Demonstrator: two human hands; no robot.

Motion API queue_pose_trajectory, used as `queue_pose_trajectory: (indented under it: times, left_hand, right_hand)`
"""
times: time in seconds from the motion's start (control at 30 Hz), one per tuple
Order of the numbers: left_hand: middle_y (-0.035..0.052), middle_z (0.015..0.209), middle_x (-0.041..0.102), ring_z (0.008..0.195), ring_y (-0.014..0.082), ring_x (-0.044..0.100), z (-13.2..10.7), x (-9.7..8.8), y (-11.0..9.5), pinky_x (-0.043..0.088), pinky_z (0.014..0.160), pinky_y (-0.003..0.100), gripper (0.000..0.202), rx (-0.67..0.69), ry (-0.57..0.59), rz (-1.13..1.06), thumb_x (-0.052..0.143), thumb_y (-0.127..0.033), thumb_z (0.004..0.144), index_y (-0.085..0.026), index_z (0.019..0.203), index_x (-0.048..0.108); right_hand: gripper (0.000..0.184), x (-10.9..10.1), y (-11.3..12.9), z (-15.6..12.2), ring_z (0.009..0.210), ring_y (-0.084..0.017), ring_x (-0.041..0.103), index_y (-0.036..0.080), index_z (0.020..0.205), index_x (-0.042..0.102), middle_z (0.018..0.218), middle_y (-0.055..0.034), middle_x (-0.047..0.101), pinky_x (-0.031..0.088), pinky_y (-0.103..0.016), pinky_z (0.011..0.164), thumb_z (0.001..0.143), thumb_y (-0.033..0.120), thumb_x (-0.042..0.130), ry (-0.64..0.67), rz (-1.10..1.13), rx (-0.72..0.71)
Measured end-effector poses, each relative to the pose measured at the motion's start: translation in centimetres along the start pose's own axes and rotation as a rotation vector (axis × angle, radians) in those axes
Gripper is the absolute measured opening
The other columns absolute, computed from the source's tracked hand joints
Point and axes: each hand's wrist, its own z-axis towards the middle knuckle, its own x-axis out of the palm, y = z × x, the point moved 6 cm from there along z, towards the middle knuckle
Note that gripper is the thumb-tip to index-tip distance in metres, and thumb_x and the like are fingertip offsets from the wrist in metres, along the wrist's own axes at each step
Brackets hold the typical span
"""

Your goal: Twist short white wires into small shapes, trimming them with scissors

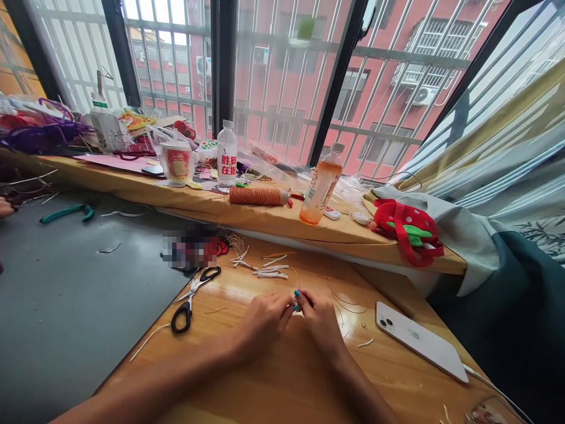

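Note:
Over the wooden table (282, 377), my left hand (267, 315) and my right hand (318, 315) meet fingertip to fingertip. Both are closed in a pinch, and blue nails show on the right hand. A thin brown thread rises near the fingertips, but what they pinch is too small to make out. Just beyond lie several short white strips (272, 272). Loose brown threads (346, 303) curl to the right of my hands. Black-handled scissors (190, 300) lie partly spread to the left.
A white phone (419, 341) with a cable lies at right. On the ledge (207, 203) stand a spool of orange-brown cord (257, 196), a water bottle (227, 156), an orange drink bottle (321, 185) and a red bag (406, 229). Teal pliers (66, 213) lie on the grey surface, near another person's hand (6, 207).

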Motion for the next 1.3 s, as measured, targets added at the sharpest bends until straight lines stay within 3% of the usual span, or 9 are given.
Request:
queue_pose_trajectory:
  times: [0.17,0.3,0.4,0.5,0.67,0.93,1.07,1.2,1.3]
  left_hand:
    - [-0.0027,0.053,0.053,0.049,0.0072,0.045,0.1,0.6,1.0,0.032,0.048,0.016,0.022,-0.217,0.087,-0.295,0.040,-0.026,0.079,-0.016,0.076,0.059]
    - [-0.0022,0.053,0.054,0.051,0.0074,0.046,0.8,0.7,2.2,0.034,0.049,0.016,0.026,-0.183,0.202,-0.402,0.041,-0.028,0.079,-0.014,0.072,0.061]
    - [0.0005,0.068,0.061,0.064,0.0099,0.052,1.2,0.0,2.2,0.037,0.061,0.018,0.021,-0.008,0.201,-0.213,0.042,-0.024,0.078,-0.017,0.076,0.062]
    - [0.0029,0.070,0.060,0.067,0.0125,0.052,1.1,-0.6,1.3,0.037,0.063,0.022,0.022,0.134,0.130,0.090,0.040,-0.023,0.079,-0.016,0.071,0.059]
    - [0.0025,0.062,0.054,0.059,0.0127,0.049,0.4,-1.0,-0.6,0.034,0.056,0.023,0.022,0.206,-0.007,0.380,0.035,-0.016,0.081,-0.015,0.067,0.052]
    - [0.0016,0.059,0.053,0.054,0.0115,0.046,-0.6,-1.6,-2.0,0.028,0.052,0.023,0.019,0.298,-0.120,0.452,0.035,-0.014,0.080,-0.016,0.076,0.053]
    - [0.0009,0.060,0.054,0.054,0.0096,0.047,-0.2,-1.5,-1.1,0.032,0.053,0.021,0.023,-0.045,-0.077,0.003,0.032,-0.021,0.082,-0.016,0.072,0.052]
    - [-0.0039,0.047,0.047,0.041,0.0066,0.037,-0.4,1.2,0.3,0.028,0.043,0.018,0.020,-0.466,0.068,-0.703,0.033,-0.028,0.080,-0.015,0.072,0.047]
    - [-0.0056,0.044,0.046,0.032,0.0052,0.026,-0.7,2.7,0.7,0.020,0.036,0.017,0.019,-0.605,0.150,-0.950,0.034,-0.031,0.077,-0.015,0.081,0.044]
  right_hand:
    - [0.029,-0.3,-0.5,0.1,0.042,-0.008,0.036,0.017,0.067,0.049,0.054,0.0025,0.046,0.029,-0.019,0.041,0.081,0.039,0.036,-0.032,0.271,0.112]
    - [0.026,-0.5,0.7,0.0,0.047,-0.009,0.040,0.017,0.066,0.050,0.055,0.0015,0.047,0.032,-0.020,0.045,0.081,0.034,0.038,0.065,0.196,-0.058]
    - [0.022,-0.1,1.7,-0.4,0.057,-0.012,0.048,0.017,0.069,0.054,0.061,-0.0019,0.053,0.037,-0.022,0.054,0.081,0.026,0.037,0.177,-0.001,-0.280]
    - [0.023,0.5,1.4,-0.7,0.064,-0.014,0.051,0.017,0.079,0.055,0.070,-0.0042,0.057,0.040,-0.024,0.059,0.083,0.022,0.033,0.215,-0.121,-0.383]
    - [0.025,0.4,0.9,-0.5,0.065,-0.015,0.053,0.017,0.077,0.054,0.072,-0.0059,0.058,0.041,-0.026,0.059,0.084,0.020,0.030,0.015,-0.276,-0.359]
    - [0.028,0.0,3.3,-1.2,0.056,-0.013,0.052,0.015,0.074,0.050,0.064,-0.0048,0.054,0.038,-0.023,0.052,0.086,0.021,0.026,-0.195,-0.476,-0.407]
    - [0.025,-0.6,3.2,-1.2,0.056,-0.013,0.052,0.016,0.075,0.047,0.064,-0.0036,0.054,0.038,-0.022,0.052,0.086,0.023,0.026,-0.268,-0.369,-0.333]
    - [0.022,-1.0,2.6,-1.0,0.054,-0.012,0.051,0.018,0.074,0.045,0.062,-0.0016,0.054,0.038,-0.021,0.051,0.086,0.028,0.029,-0.285,-0.237,-0.222]
    - [0.022,-1.0,2.4,-0.9,0.053,-0.012,0.050,0.019,0.073,0.045,0.061,-0.0009,0.054,0.038,-0.022,0.051,0.085,0.029,0.029,-0.264,-0.187,-0.180]
